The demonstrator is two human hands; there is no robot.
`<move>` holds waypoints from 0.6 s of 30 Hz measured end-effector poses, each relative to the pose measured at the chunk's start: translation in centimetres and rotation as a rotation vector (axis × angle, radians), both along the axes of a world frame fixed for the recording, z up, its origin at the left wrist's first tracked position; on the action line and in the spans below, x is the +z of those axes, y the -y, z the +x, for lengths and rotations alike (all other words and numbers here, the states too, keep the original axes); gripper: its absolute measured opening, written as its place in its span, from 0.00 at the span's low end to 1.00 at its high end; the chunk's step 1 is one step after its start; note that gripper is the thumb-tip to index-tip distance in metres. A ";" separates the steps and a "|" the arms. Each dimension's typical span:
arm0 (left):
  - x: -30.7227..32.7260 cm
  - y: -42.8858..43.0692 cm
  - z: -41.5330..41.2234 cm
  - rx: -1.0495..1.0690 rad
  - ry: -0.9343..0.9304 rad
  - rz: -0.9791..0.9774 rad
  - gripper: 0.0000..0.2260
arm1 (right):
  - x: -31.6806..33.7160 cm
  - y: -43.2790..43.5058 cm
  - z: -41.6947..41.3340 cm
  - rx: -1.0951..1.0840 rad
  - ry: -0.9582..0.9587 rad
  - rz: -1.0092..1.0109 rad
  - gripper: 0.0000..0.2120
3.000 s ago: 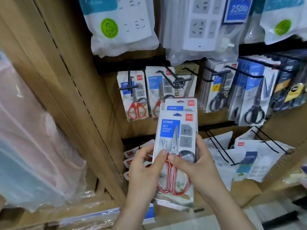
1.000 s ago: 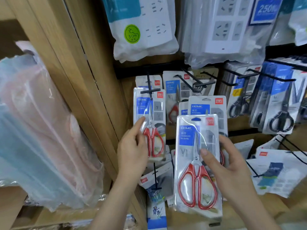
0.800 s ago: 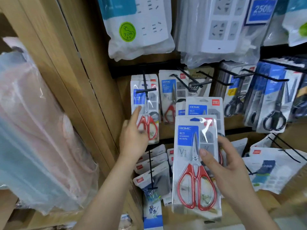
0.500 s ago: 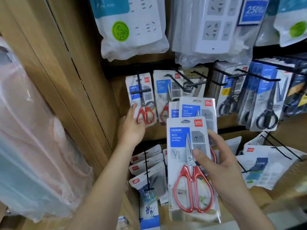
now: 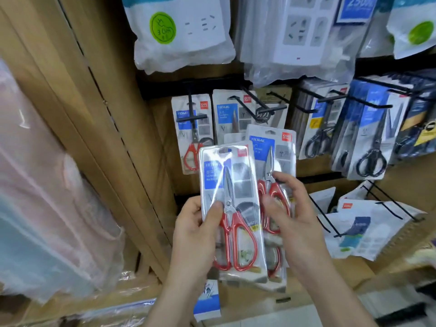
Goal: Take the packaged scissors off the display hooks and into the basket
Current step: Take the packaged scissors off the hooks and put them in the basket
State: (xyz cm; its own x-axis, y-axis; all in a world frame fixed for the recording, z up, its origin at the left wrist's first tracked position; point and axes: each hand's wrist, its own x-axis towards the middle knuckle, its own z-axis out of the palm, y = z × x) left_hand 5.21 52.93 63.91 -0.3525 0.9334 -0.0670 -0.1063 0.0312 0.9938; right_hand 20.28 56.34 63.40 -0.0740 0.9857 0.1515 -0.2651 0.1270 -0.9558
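Hooks [image 5: 192, 105] through hanging scissors packs [image 5: 184, 138]

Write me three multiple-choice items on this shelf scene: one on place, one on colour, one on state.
1. Where is the rear pack, held by the right hand? A) on a hook B) behind the front pack, showing at its right C) on the floor
2. The front pack's scissor handles are: A) black B) green C) red
3. The front pack is: A) gripped by the left hand B) hanging on a hook C) in a basket
Key: 1 B, it shows past the front pack's right edge; 2 C, red loops show through the clear plastic; 3 A, its thumb lies across the pack's face.
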 end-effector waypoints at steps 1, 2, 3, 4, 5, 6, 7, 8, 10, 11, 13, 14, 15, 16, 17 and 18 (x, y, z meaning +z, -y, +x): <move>0.0 0.1 0.1 0.000 0.038 -0.017 0.06 | 0.0 0.1 0.0 0.039 0.011 -0.012 0.17; 0.0 0.1 0.1 0.001 0.062 -0.028 0.07 | -0.1 0.1 0.2 0.075 0.033 -0.006 0.20; -0.1 0.1 0.3 0.009 0.079 -0.032 0.07 | -0.1 0.1 0.3 0.092 0.062 -0.002 0.21; -0.2 0.1 0.4 0.024 0.093 -0.029 0.07 | -0.3 0.1 0.5 0.101 0.093 0.013 0.20; -0.2 0.1 0.5 0.046 0.106 -0.022 0.06 | -0.2 0.2 0.6 0.090 0.115 0.017 0.18; -0.3 0.0 0.5 0.077 0.112 -0.011 0.06 | -0.5 0.2 0.8 0.073 0.146 0.027 0.16; -0.3 0.0 0.5 0.111 0.118 0.004 0.05 | -0.5 0.3 1.0 0.048 0.196 0.025 0.15; -0.3 -0.1 0.4 0.145 0.131 0.025 0.04 | -1.0 0.2 1.3 0.032 0.270 0.031 0.15; -0.1 -0.3 0.3 0.195 0.179 0.066 0.05 | -1.1 0.6 1.3 0.035 0.364 0.009 0.18; 0.0 -0.5 0.2 0.215 0.194 0.083 0.06 | -1.1 0.8 1.4 0.037 0.360 -0.010 0.19; 0.1 -0.9 0.2 0.243 0.194 0.106 0.08 | -1.4 1.0 1.3 0.050 0.326 -0.014 0.16; 0.1 -1.1 0.3 0.246 0.186 0.116 0.09 | -2.0 0.9 1.3 0.059 0.321 -0.028 0.09; 0.1 -1.1 0.4 0.240 0.174 0.132 0.09 | -1.6 1.2 1.1 0.082 0.349 -0.051 0.02; 0.1 -1.2 0.5 0.229 0.160 0.146 0.11 | -2.4 1.0 1.4 0.101 0.406 -0.032 0.13; 0.4 -1.3 0.4 0.211 0.154 0.157 0.13 | -2.6 1.1 1.4 0.114 0.439 -0.034 0.18; 0.9 -1.4 0.1 0.191 0.161 0.171 0.15 | -3.0 0.9 1.5 0.111 0.437 -0.043 0.17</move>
